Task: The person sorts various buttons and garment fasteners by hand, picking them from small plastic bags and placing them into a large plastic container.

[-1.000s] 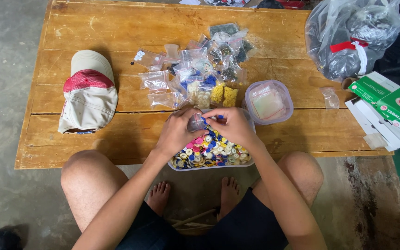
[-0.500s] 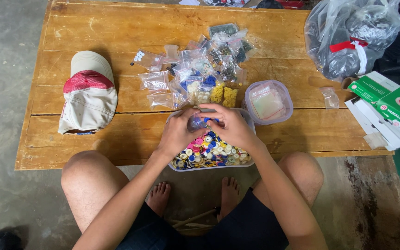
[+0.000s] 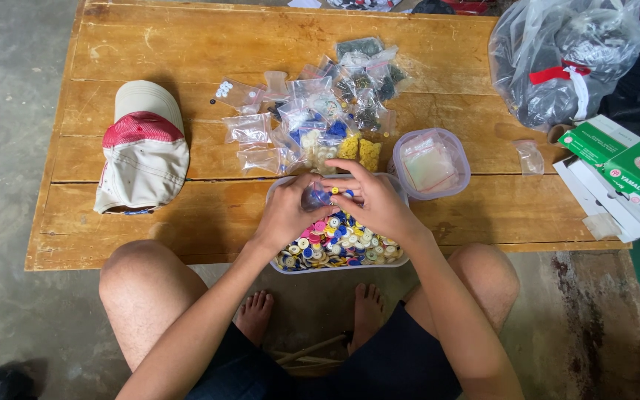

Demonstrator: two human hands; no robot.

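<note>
**Both hands pinched a small bag over the button tray**

A low wooden table (image 3: pixel 150 52) carried a cream and red cap (image 3: pixel 142 148) at the left, a scatter of small clear packets (image 3: pixel 312 111) in the middle, and a round lidded tub (image 3: pixel 431 163) just right of centre. A knotted plastic sack (image 3: pixel 557 59) and green boxes (image 3: pixel 620 155) lay at the far right. A clear tray of mixed buttons (image 3: pixel 338 244) sat at the near edge, its far half hidden by the hands. Bare feet showed on the floor beneath.

Against the view half a second before, the hands had lifted slightly and drawn closer together over the tray; the table's contents lay unchanged.

The left hand (image 3: pixel 287 215) was curled, its fingers pinching one side of a small clear bag (image 3: pixel 316 196) holding blue pieces. The right hand (image 3: pixel 375 204) had its fingertips pressed together at the bag's other edge, touching it. The bag hung between them, just above the tray's far rim.
</note>
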